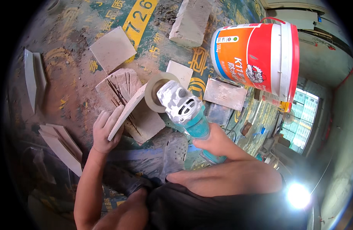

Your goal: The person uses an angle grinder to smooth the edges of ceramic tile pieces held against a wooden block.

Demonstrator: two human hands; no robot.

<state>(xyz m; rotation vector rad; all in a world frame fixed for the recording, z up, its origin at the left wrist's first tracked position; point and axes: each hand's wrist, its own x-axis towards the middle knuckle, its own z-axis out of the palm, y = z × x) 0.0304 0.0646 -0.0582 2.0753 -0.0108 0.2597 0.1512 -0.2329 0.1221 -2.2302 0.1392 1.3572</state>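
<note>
My left hand [106, 132] is closed on the near end of a thin tile [127, 109], which stands tilted on edge. My right hand [216, 142] wraps round the teal body of an angle grinder [183, 105] with a dusty white head. The grinder's pale round disc [153, 92] is at the tile's far end; whether it is cutting I cannot tell. Beneath the tile lie a scored, broken tile piece [120, 86] and another flat tile piece [149, 124], both dusty.
A square tile [113, 50] and a pale block [191, 23] lie farther off. Stacked tiles [61, 147] stand at the left. A large orange and red bucket [257, 57] is at the right, beside a rectangular tile piece [225, 94]. My shoe [174, 153] is close to the grinder. Dust covers the printed floor sheet.
</note>
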